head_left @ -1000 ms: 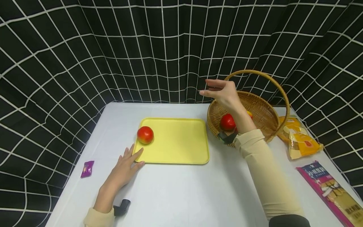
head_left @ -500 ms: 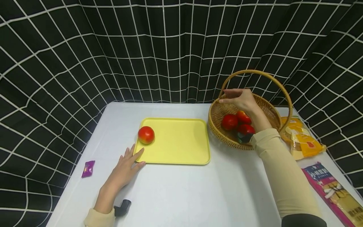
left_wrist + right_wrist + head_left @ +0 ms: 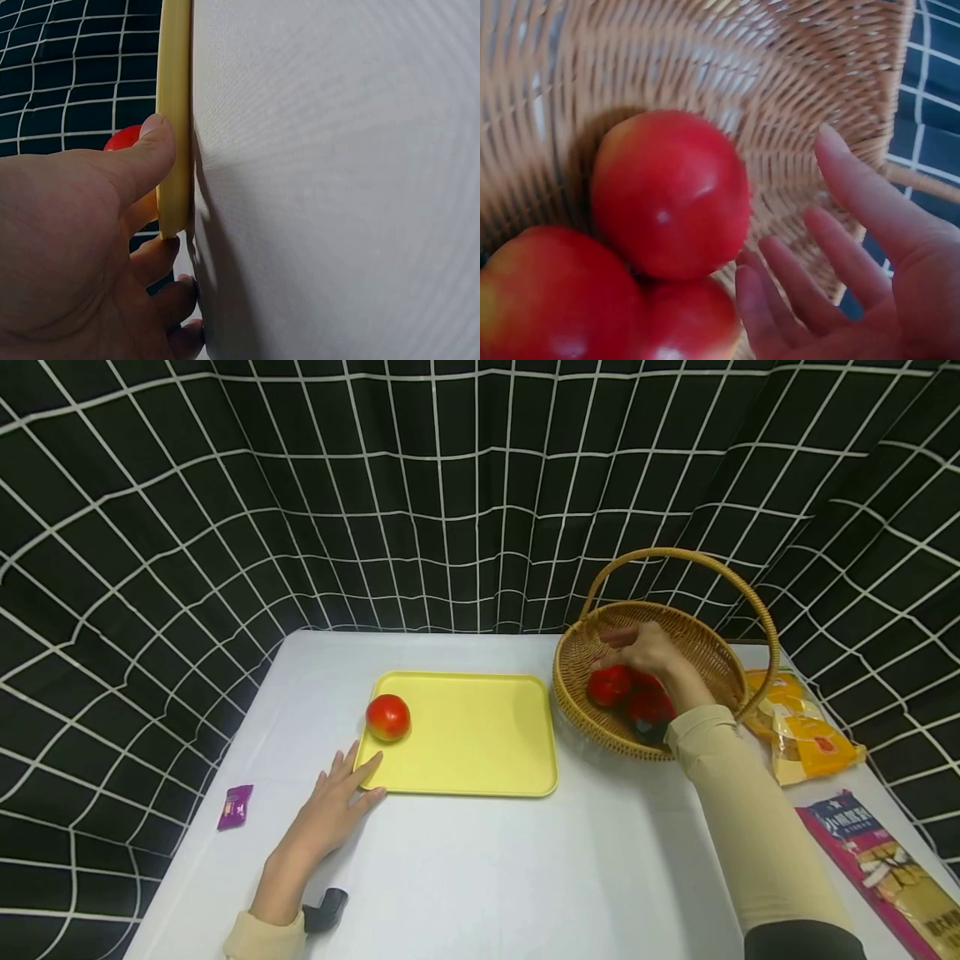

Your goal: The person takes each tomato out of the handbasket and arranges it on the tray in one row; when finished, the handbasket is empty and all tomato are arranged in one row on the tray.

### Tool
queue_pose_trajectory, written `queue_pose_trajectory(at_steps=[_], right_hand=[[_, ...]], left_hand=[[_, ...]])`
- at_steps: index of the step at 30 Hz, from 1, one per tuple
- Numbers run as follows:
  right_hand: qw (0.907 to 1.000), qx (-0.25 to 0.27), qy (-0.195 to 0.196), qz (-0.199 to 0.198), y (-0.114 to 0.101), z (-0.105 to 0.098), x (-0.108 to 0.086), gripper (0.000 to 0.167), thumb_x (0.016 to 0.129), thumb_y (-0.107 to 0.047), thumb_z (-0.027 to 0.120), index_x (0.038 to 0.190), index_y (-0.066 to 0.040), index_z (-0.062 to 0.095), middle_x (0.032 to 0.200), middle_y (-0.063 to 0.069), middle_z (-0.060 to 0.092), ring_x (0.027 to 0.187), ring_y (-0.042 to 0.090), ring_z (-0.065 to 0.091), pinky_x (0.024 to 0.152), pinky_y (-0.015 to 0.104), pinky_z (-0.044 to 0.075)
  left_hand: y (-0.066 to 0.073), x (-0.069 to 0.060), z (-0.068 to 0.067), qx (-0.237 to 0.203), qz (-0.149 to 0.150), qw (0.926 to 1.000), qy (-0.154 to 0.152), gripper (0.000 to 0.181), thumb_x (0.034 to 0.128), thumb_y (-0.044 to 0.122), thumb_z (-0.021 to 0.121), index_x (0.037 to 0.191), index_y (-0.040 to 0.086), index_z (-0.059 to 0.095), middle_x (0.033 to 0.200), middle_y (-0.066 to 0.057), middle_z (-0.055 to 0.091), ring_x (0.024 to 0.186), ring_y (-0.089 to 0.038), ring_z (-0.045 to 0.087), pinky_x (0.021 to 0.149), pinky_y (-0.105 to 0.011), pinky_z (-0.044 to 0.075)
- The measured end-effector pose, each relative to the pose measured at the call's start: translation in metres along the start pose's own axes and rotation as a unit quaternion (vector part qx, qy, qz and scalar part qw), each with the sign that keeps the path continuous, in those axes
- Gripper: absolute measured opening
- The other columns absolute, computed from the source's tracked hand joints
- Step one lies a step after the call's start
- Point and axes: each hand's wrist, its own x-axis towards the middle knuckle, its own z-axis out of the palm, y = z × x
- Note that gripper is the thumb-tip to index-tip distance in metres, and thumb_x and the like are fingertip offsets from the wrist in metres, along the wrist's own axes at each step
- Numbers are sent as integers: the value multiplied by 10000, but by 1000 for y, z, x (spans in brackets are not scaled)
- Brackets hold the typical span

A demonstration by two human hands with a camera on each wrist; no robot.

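Observation:
In the head view, a red apple [image 3: 387, 717] sits at the left end of the yellow tray [image 3: 472, 735]. My left hand [image 3: 326, 818] rests at the tray's near-left corner, fingers spread; in the left wrist view its thumb touches the tray's edge [image 3: 174, 97]. My right hand [image 3: 648, 652] is inside the wicker basket [image 3: 600, 735], above several red apples [image 3: 609, 686]. The right wrist view has the hand [image 3: 855, 285] with fingers apart and nothing held, beside the nearest apple [image 3: 670, 195]; a fingertip is close to a lower apple [image 3: 690, 319].
The basket's tall handle [image 3: 757, 602] arches over the right forearm. Yellow food packages [image 3: 813, 739] lie right of the basket, with a long pink-and-blue package [image 3: 877, 868] nearer. A small purple packet [image 3: 235, 807] lies at the far left, and a grid-patterned curtain [image 3: 480, 485] hangs behind.
My right hand has moved right from above the basket's left side, then down into it towards the apples. The left hand stays at the tray corner.

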Motion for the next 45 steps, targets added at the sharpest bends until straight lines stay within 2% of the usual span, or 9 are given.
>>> queue_pose_trajectory(at_steps=[4, 10, 18, 24, 34, 40, 45], right_hand=[[9998, -91, -144, 100, 7, 3, 2, 653, 905, -124, 849, 1475, 44, 579, 1532, 284, 550, 1472, 445, 476, 1237, 553, 414], [9986, -440, -294, -59, 6, 6, 1, 636, 879, -67, 854, 1435, 90, 588, 1493, 337, 561, 1426, 478, 518, 1231, 570, 416], [9946, -927, -453, 100, 4, 11, -3, 626, 866, -57, 855, 1432, 54, 611, 1469, 320, 590, 1325, 453, 572, 1170, 580, 489], [9950, -887, -418, 202, 5, 15, -1, 604, 859, -27, 853, 1414, 45, 627, 1461, 312, 595, 1340, 463, 554, 1182, 583, 477], [9935, -1112, -245, -61, 5, 13, 0, 565, 809, -24, 889, 1326, 78, 683, 1408, 308, 641, 1363, 481, 544, 1200, 584, 445], [9950, -949, -303, 30, 5, 11, -2, 560, 837, -26, 864, 1357, 56, 674, 1422, 304, 636, 1342, 460, 573, 1177, 568, 480], [9956, -874, -338, -60, 2, 6, -5, 571, 854, -41, 856, 1380, 58, 658, 1487, 308, 583, 1382, 452, 541, 1196, 569, 458]], left_hand=[[1, -1, -1, 53, 37, 10000, -23, 664, 1080, 390, 592, 1660, 161, 365, 1782, -195, 94, 1647, -466, 18, 1326, -645, 30], [2, -2, -1, 69, 46, 10000, -36, 666, 1081, 389, 591, 1662, 162, 358, 1781, -195, 93, 1647, -469, 17, 1326, -645, 26], [2, -2, -2, 35, 51, 10000, -49, 667, 1081, 388, 590, 1663, 159, 357, 1783, -191, 83, 1648, -465, 8, 1327, -643, 17], [2, -3, -2, 44, 57, 10000, -50, 668, 1081, 381, 590, 1662, 150, 356, 1782, -194, 82, 1647, -467, 11, 1327, -644, 19], [2, -2, -2, 70, 61, 9999, -67, 668, 1080, 380, 593, 1660, 144, 361, 1780, -204, 92, 1644, -478, 20, 1323, -652, 24], [3, -2, -4, 69, 36, 9999, -91, 669, 1079, 384, 593, 1660, 146, 363, 1780, -207, 90, 1644, -478, 13, 1321, -653, 26], [1, -2, -3, 54, 39, 9999, -102, 672, 1078, 378, 595, 1661, 144, 359, 1780, -212, 84, 1644, -478, 9, 1318, -660, 22]])
